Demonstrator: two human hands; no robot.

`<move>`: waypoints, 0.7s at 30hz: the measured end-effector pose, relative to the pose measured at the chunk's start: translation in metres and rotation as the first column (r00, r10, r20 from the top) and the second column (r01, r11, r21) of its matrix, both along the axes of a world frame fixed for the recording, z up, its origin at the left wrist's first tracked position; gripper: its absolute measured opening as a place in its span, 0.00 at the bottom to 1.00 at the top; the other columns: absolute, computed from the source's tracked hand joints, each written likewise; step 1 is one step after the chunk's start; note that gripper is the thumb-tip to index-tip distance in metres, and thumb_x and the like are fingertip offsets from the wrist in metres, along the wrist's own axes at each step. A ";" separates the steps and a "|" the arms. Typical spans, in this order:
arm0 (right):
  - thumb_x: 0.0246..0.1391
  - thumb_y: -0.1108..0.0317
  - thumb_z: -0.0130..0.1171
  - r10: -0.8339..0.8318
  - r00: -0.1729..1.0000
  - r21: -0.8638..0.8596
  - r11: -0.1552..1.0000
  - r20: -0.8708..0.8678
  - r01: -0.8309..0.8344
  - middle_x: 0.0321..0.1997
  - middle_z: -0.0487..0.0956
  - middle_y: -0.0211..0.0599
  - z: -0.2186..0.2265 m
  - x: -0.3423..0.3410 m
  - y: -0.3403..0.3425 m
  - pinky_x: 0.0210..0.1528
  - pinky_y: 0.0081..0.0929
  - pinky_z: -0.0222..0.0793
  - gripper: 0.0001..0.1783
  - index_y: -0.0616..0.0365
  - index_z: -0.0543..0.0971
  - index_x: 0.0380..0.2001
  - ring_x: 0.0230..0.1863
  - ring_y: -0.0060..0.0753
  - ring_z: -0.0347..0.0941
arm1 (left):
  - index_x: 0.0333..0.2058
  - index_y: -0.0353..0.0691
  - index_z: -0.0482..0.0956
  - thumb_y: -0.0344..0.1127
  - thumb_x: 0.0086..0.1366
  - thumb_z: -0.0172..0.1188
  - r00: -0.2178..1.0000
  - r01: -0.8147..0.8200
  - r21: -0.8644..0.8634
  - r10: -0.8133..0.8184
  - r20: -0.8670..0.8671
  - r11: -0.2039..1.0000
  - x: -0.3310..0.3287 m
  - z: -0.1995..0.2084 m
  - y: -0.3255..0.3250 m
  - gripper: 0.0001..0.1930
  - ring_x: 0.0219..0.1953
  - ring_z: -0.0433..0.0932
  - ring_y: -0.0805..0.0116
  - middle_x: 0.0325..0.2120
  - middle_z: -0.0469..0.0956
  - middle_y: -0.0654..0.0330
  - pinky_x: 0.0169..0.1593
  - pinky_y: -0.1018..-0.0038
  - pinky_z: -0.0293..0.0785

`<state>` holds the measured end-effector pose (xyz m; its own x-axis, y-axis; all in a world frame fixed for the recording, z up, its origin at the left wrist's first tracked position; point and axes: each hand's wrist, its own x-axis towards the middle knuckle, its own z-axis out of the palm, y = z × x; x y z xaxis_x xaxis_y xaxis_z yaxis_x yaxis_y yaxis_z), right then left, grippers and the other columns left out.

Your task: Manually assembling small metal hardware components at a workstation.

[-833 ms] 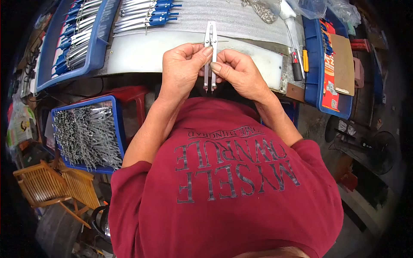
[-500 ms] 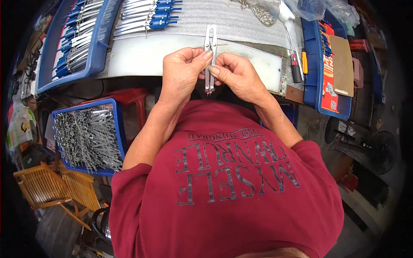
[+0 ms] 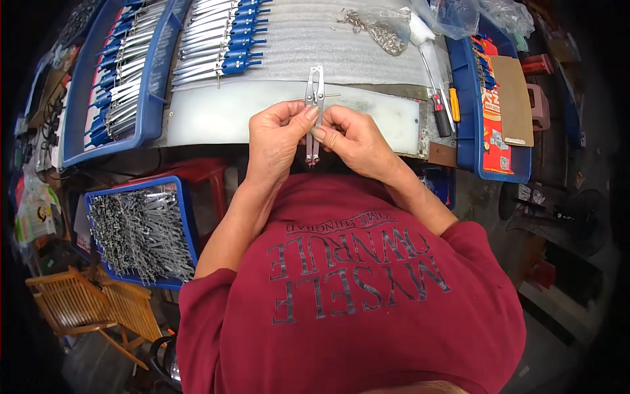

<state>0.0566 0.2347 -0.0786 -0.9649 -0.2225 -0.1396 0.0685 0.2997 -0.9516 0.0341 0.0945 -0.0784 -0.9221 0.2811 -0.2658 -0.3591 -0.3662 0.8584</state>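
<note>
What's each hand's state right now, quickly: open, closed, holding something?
Left hand: closed, pinching the silver two-legged tool.
Right hand: closed, fingers on the same tool.

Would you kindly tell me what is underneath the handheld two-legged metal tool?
Under the top of the tool are a grey foam sheet and a white board; under its lower tips is dark shadow. The left hand and right hand mostly hide what is under its middle.

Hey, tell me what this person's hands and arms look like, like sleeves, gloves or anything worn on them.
The left hand and right hand are ungloved, with no ring or watch visible. Both forearms are bare below the short, plain maroon sleeves of a T-shirt that has dark lettering on its body.
</note>
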 end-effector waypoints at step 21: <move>0.46 0.66 0.53 -0.042 0.999 0.052 0.998 -0.033 0.044 0.17 0.64 0.22 0.023 -0.011 0.032 0.20 0.12 0.53 0.10 0.62 0.69 0.22 0.20 0.11 0.56 | 0.27 0.32 0.72 0.31 0.54 0.54 0.994 0.110 -0.015 -0.110 -0.006 0.994 0.004 0.000 -0.002 0.07 0.20 0.69 0.80 0.19 0.71 0.64 0.23 0.85 0.66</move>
<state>0.0459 0.2664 -0.0561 -0.9775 -0.1740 -0.1193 0.0524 0.3473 -0.9363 0.0378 0.0929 -0.0780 -0.8877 0.3770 -0.2644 -0.3906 -0.3123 0.8660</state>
